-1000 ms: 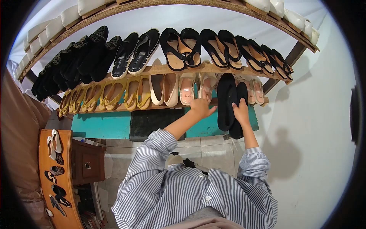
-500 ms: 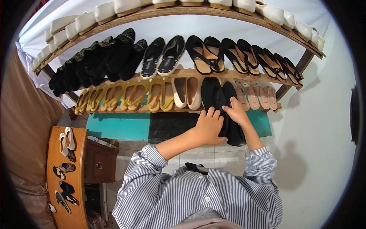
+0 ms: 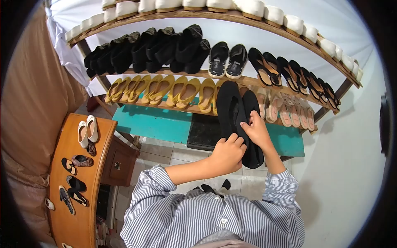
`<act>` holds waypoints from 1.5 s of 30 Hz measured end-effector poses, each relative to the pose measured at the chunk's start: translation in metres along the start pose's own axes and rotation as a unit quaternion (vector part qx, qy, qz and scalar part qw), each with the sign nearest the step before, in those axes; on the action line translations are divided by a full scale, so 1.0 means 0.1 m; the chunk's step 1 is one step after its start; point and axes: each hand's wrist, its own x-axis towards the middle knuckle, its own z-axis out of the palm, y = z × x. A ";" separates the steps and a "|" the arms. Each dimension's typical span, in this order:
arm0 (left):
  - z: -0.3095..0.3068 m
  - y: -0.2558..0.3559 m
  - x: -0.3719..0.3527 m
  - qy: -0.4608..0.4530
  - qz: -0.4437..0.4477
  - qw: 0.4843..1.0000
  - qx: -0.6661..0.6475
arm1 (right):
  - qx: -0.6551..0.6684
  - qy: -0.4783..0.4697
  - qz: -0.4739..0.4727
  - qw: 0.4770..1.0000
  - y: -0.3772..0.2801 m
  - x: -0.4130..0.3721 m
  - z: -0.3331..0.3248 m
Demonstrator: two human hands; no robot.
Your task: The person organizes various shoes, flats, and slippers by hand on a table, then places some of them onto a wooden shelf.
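A pair of black flat shoes [image 3: 226, 103] is held up side by side in front of my chest, toes pointing away toward the rack. My right hand [image 3: 257, 131] grips the pair from the right, its thumb lying over the inner edges of the shoes. Curled fingers of my left hand [image 3: 228, 153] close on the near part of the left shoe, close to its heel. Part of each shoe is hidden behind my hands.
Ahead stands a wooden rack [image 3: 206, 75] with white, black, yellow and pink shoes. Below it is a teal bench [image 3: 155, 124] with a black panel [image 3: 206, 132]. An orange wooden table [image 3: 66, 136] at left bears several shoes. A white wall [image 3: 343, 165] is on the right.
My view has turned left, so the rack and table sit further right. The shoes have come slightly nearer to me, still in both hands. My left fingers are more tightly curled.
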 end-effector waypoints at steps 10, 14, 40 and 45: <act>-0.37 -0.38 0.23 0.169 0.016 0.985 -0.006 | -0.048 0.075 -0.071 0.993 -0.45 0.57 -0.10; -0.29 -0.67 0.66 0.210 -0.001 0.978 0.008 | -0.060 0.116 -0.072 0.989 -0.42 1.14 -0.17; -0.44 -2.02 1.74 0.181 -0.144 0.971 0.054 | -0.212 0.073 0.032 0.974 -0.92 2.84 0.05; -0.46 -2.16 1.63 0.075 -0.129 0.988 0.032 | -0.237 -0.027 0.023 0.971 -0.80 2.73 0.05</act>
